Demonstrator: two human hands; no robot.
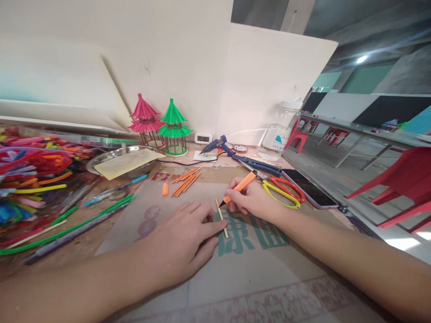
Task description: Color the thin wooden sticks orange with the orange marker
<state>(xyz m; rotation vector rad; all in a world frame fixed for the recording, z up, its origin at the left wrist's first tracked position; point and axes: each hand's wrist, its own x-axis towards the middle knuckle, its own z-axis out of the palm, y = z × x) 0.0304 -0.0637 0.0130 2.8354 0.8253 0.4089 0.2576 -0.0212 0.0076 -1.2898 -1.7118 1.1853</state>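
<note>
My right hand [247, 198] grips an orange marker [241, 185], its dark tip down against a thin pale wooden stick [221, 219]. The stick lies aslant on the plastic-covered work surface, with a bit of orange near its upper end. My left hand [188, 231] lies over the sheet, and one fingertip holds the stick down near its middle. Beyond my left hand several orange sticks [186, 181] lie in a loose bunch. An orange marker cap [165, 189] stands beside them.
Scissors with red and yellow handles [283, 193], a phone [310, 187] and pliers [257, 165] lie right. A glue gun [215, 144], plastic jar [276, 137] and pink [145, 117] and green pavilion models [173, 128] stand behind. Pipe cleaners [37, 166] and a metal bowl [97, 170] fill the left.
</note>
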